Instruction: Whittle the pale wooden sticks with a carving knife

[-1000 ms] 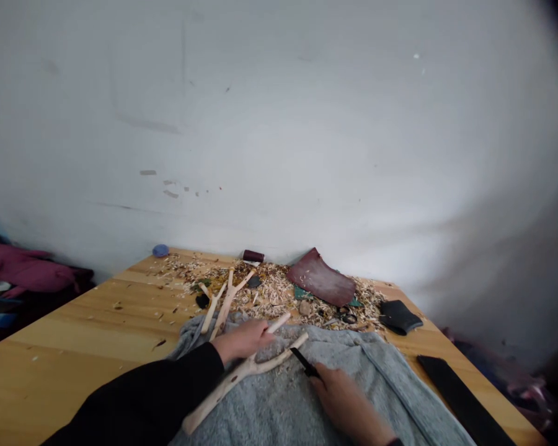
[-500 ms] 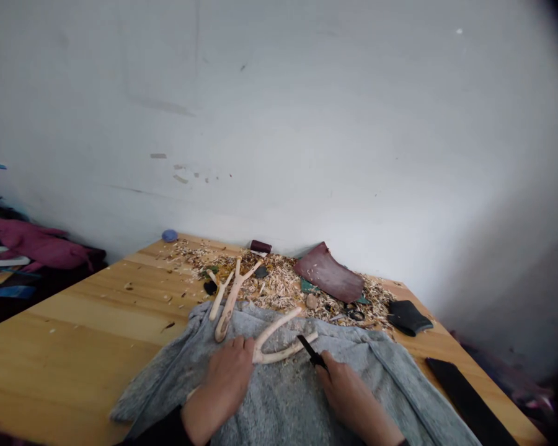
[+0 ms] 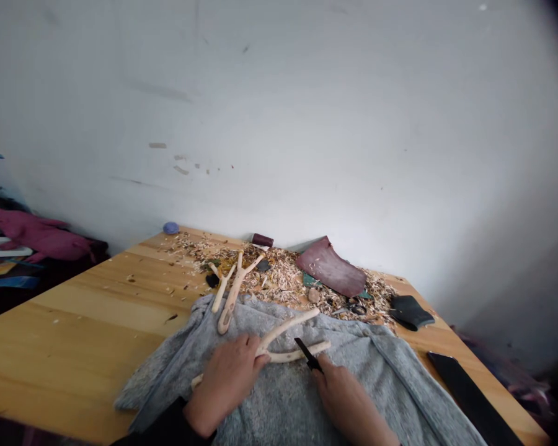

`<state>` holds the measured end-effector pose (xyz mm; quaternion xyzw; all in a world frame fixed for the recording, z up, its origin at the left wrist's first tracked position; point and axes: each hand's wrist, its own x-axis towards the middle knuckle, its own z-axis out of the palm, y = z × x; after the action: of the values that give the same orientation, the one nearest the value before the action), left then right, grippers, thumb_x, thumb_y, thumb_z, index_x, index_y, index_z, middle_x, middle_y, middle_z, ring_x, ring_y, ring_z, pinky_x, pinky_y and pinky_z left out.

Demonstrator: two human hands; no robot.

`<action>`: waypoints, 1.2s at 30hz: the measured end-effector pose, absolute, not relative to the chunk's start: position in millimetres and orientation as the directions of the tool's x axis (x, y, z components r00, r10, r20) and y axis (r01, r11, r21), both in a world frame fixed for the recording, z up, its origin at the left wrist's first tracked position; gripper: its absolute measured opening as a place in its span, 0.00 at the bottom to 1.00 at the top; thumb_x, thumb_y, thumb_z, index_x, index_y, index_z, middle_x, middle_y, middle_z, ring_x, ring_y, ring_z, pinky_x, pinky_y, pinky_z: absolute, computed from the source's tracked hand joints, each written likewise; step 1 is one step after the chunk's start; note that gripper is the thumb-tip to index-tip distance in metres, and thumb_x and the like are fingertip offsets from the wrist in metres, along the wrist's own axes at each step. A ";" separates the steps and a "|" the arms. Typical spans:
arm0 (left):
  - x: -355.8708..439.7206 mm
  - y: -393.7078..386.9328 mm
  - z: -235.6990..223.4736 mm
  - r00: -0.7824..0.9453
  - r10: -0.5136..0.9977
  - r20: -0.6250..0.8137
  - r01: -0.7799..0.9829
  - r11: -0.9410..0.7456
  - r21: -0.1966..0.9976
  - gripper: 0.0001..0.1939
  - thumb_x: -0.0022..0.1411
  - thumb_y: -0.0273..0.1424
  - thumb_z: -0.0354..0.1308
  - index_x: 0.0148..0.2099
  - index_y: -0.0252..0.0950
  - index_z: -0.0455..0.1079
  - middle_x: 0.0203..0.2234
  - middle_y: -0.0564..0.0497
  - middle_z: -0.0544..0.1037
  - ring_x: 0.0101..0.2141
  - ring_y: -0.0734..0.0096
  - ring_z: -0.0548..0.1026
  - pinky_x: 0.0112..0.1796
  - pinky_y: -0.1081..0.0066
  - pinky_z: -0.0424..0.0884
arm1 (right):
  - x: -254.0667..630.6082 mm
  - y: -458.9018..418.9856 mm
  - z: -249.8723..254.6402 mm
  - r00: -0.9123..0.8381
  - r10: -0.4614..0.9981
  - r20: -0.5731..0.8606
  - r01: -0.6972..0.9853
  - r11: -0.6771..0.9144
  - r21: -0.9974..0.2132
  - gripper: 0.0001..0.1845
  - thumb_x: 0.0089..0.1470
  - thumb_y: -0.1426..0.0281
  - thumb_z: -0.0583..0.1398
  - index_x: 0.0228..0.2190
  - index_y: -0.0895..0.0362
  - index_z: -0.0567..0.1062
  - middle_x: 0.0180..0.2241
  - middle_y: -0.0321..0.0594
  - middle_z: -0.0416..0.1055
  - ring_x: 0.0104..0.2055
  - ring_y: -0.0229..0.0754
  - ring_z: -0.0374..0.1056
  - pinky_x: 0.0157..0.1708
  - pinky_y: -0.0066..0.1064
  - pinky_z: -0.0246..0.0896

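- Nearest to me, a soft grey cloth (image 3: 270, 409) lies in wrinkles over the front of the table, under both hands.
- I see the left hand (image 3: 230, 379), coming out of a black sleeve, with its fingers curled shut around a pale, bare wooden stick shaped like a Y (image 3: 286, 357).
- The Y stick is above the grey cloth, its two prongs pointing away to the right. A bit of its other end peeks out at the left side of the hand.
- The right hand (image 3: 346, 393) is closed around the handle of a thin black knife (image 3: 309, 356). The blade crosses the nearer prong; I can't tell if it touches the wood.
- On the right, a long, flat black thing (image 3: 469, 393) lies beside the cloth.
- Past the hands, a big pale forked stick (image 3: 234, 297) and a smaller pale forked stick (image 3: 223, 291) lie side by side.
- Behind them, curly wood bits (image 3: 286, 272) are spread over the light brown wooden table (image 3: 74, 328).
- A bent dark red sheet (image 3: 331, 267) sits on the wood bits, and a folded black piece (image 3: 410, 311) is to its right.
- At the back are a dark red roll (image 3: 263, 240) and a small round blue-purple thing (image 3: 170, 228), near the pale grey wall (image 3: 307, 124).
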<state>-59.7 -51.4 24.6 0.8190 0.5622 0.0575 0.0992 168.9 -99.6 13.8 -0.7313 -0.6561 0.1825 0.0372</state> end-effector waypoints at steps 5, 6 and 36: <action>-52.7 -44.3 32.4 0.331 0.937 -0.109 0.904 -0.283 0.320 0.09 0.63 0.37 0.53 0.41 0.39 0.70 0.40 0.47 0.81 0.42 0.54 0.79 0.40 0.62 0.70 | 168.4 -101.0 12.5 0.114 0.965 -0.237 0.941 -0.182 -0.285 0.20 0.65 0.70 0.47 0.52 0.54 0.71 0.38 0.48 0.80 0.43 0.50 0.76 0.38 0.33 0.62; -50.5 -42.8 33.6 0.332 0.937 -0.112 0.902 -0.281 0.329 0.08 0.62 0.35 0.53 0.41 0.39 0.70 0.39 0.47 0.81 0.42 0.54 0.79 0.40 0.62 0.70 | 168.3 -101.5 12.8 0.110 0.966 -0.234 0.941 -0.177 -0.288 0.19 0.65 0.70 0.47 0.52 0.54 0.71 0.38 0.47 0.80 0.43 0.49 0.76 0.38 0.33 0.62; -42.5 -43.3 24.8 0.377 0.923 -0.079 0.890 -0.337 0.307 0.18 0.61 0.41 0.53 0.49 0.36 0.66 0.40 0.40 0.81 0.42 0.46 0.79 0.41 0.58 0.71 | 159.0 -106.9 15.6 0.093 0.967 -0.236 0.980 -0.131 -0.151 0.20 0.66 0.72 0.45 0.53 0.53 0.70 0.40 0.46 0.79 0.44 0.50 0.76 0.38 0.34 0.65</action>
<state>-42.5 -43.3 24.8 0.8160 0.5554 0.0542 0.1510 159.0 -106.9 15.6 -0.7390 -0.6588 0.1394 -0.0225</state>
